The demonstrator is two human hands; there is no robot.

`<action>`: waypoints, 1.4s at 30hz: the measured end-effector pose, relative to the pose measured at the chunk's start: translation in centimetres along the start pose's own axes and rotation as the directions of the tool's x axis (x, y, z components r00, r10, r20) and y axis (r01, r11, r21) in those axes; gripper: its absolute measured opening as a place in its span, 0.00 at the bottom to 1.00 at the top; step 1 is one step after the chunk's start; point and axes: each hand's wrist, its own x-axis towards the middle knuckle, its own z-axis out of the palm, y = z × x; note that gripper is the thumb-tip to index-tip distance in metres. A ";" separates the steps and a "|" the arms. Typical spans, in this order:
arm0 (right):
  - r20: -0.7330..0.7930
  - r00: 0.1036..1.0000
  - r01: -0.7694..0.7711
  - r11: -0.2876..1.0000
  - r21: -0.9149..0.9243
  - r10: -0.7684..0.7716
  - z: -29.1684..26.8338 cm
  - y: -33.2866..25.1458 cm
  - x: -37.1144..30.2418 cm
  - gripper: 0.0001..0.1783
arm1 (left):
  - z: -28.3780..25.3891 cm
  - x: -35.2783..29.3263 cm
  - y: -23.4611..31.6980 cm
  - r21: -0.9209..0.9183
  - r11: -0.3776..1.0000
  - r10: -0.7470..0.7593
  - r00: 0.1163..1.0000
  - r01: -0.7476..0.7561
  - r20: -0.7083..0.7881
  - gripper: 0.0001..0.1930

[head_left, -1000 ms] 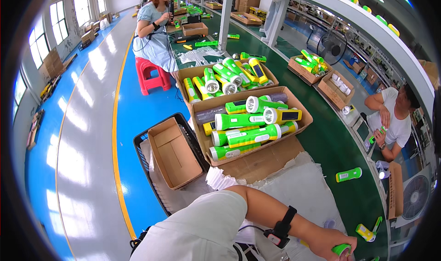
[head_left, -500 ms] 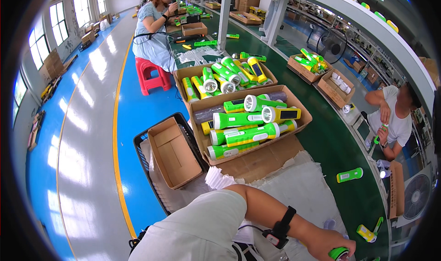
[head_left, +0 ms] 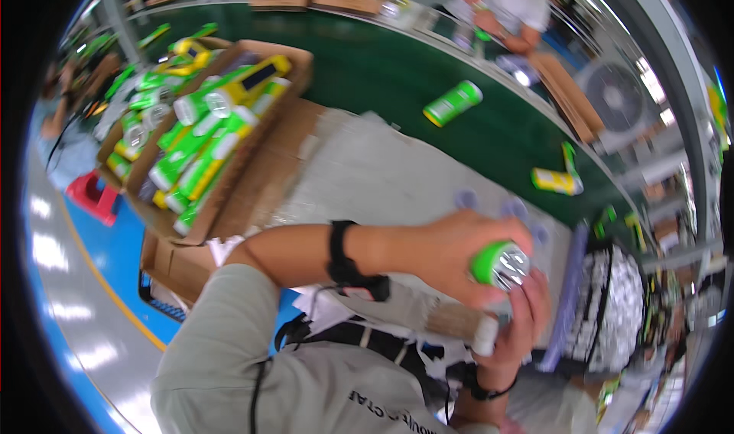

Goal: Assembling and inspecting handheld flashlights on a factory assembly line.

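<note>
My left hand (head_left: 447, 254) is closed around a green flashlight (head_left: 483, 262), whose bare silver reflector faces up and to the right. Beside it is my right hand (head_left: 520, 319), its fingertips at the reflector's edge. A short white round part (head_left: 485, 335) sits by the right thumb, apparently gripped in that hand; blur hides its exact kind. Under both hands spreads a pale sheet (head_left: 359, 166) on the bench. Several clear round pieces (head_left: 514, 207) lie on it just beyond my left hand.
Cardboard boxes (head_left: 248, 159) full of green-and-yellow flashlights stand at the left. Single flashlights (head_left: 453, 103) lie on the green belt (head_left: 352, 56) ahead. A silvery wrapped bundle (head_left: 615, 308) is at the right. Across the belt a person in white (head_left: 508, 6) works near a fan (head_left: 612, 94).
The view has swung to the right. My left hand has brought the flashlight in front of me, and my right hand has come into view beside it.
</note>
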 end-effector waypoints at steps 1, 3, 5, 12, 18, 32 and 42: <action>-0.014 1.000 -0.011 0.999 0.032 0.012 -0.2 0.0 0.4 0.21 | -0.1 0.3 -0.1 0.013 1.000 0.018 0.999 -0.018 0.032 0.27; -0.007 0.999 -0.051 0.998 -0.025 0.051 -0.8 0.4 0.5 0.21 | 0.3 0.4 -1.4 0.003 0.999 0.039 0.995 -0.040 0.096 0.28; -0.053 0.997 -0.062 0.998 -0.020 0.061 -1.2 0.6 0.3 0.22 | 1.0 0.4 -2.4 -0.090 0.989 0.119 0.991 -0.114 0.056 0.30; -0.011 0.995 -0.099 0.994 0.038 0.099 -1.0 0.9 0.7 0.30 | 1.5 0.2 -2.4 -0.078 0.996 0.059 0.991 -0.049 0.124 0.31; 0.191 0.975 -0.109 0.994 -0.028 0.113 -1.9 0.7 2.0 0.34 | 1.5 0.4 -1.0 0.057 0.998 -0.039 0.988 0.031 0.146 0.28; -0.429 0.481 -0.876 0.399 -0.272 0.764 -20.4 23.6 -13.0 0.12 | -1.4 1.5 -3.7 -0.388 0.910 -0.266 0.921 0.143 -0.284 0.29; 0.134 0.313 -0.589 0.303 -0.749 0.940 -32.0 36.6 -28.5 0.15 | -5.3 1.1 -5.3 -0.201 0.973 -0.186 0.909 0.117 -0.373 0.27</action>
